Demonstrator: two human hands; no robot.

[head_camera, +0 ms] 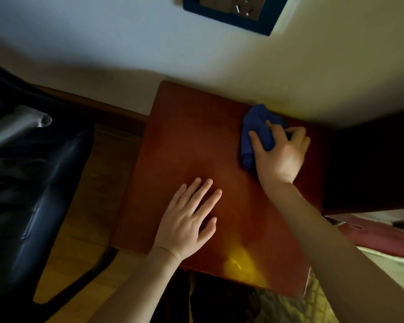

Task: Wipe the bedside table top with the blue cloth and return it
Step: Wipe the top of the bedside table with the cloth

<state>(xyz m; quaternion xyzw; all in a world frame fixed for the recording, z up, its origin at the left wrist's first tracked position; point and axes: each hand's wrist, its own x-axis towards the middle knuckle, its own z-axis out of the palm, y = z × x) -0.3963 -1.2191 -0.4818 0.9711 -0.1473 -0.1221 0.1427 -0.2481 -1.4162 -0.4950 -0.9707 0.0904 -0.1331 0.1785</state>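
closest to where the person stands, two bare forearms reach out over the bedside table top (pixel 177 145), a reddish-brown wooden slab seen from straight above. a yellowish patch of light (pixel 239 262) sits on its near edge. below that edge things are dark and i can't make them out.

the left hand (pixel 187 220) lies flat on the near-middle of the wood, palm down, fingers stretched and slightly fanned, thumb out to the side. it grips nothing; it just rests there.

further on, the right hand (pixel 279 151) is up toward the far right corner of the table, curled around the blue cloth (pixel 254 134). the cloth is bunched into a lump, pressed on the wood, with the thumb and fingers wrapped over its right side and the fabric spilling out to the left of the hand and up toward the wall. it's touching the surface, near the back edge.

to the left of the table, on the wooden floor (pixel 79 217), stands a dark chair (pixel 28 183) with a shiny seat and a pale grey armrest (pixel 16 127). to the right there's a dark upright shape, and lower down some reddish bedding (pixel 373 238) and a pale patterned cover.

behind it all the pale wall (pixel 219 54) rises, and high up on it a dark blue frame (pixel 231 15) is cut off by the top edge.
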